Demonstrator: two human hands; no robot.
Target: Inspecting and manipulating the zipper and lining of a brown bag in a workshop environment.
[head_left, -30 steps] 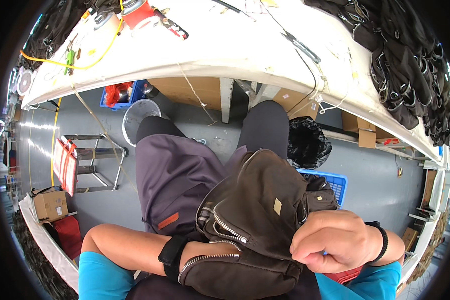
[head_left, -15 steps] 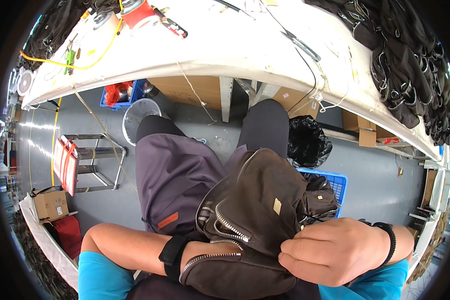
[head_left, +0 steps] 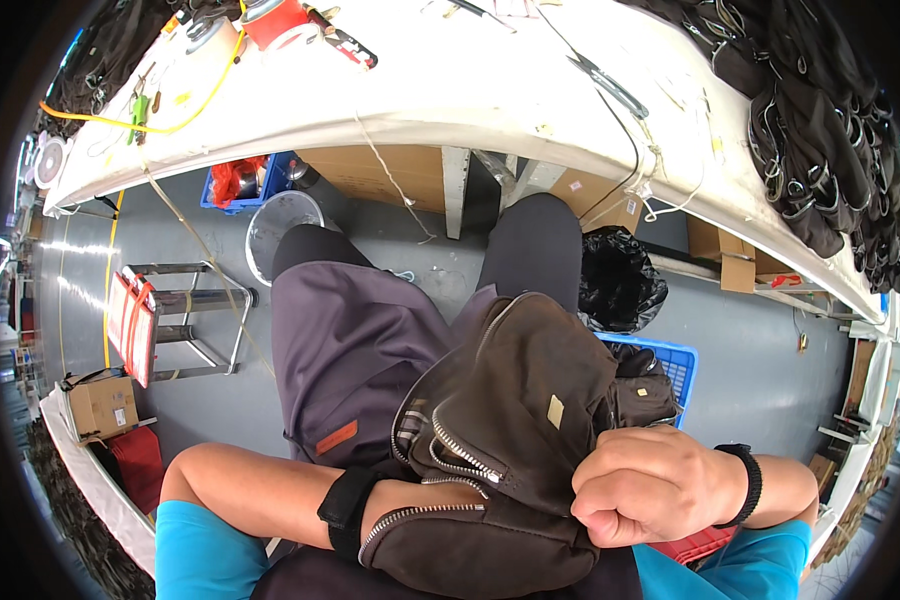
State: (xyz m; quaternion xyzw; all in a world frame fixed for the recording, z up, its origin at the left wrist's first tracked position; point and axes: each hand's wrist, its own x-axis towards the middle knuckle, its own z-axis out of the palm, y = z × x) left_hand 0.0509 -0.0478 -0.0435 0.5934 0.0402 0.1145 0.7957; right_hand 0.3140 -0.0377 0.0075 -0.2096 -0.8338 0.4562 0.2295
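Note:
A dark brown fabric bag (head_left: 515, 400) with several silver zippers lies across my lap. Its zippers gape open, and checked lining shows at the left side. My left forearm (head_left: 260, 490), with a black strap round the wrist, reaches into the lower zipped opening; the hand itself is hidden inside the bag. Against the bag's right edge, my right hand (head_left: 645, 490) is closed with curled fingers. Whatever it pinches, if anything, is hidden. A small pale yellow tag (head_left: 555, 411) sits on the bag's upper face.
Ahead stands a white-covered table (head_left: 450, 80) with thread snips (head_left: 610, 86), a box cutter (head_left: 345, 40) and tins. Dark bags (head_left: 810, 150) pile at its right. A blue crate (head_left: 678, 365) holds more bags beside my right leg. A metal stool (head_left: 185, 305) stands at left.
My right hand has turned and curled into a tighter fist, shifting slightly right along the bag's edge. Something red now shows below it. The left arm stays inside the bag.

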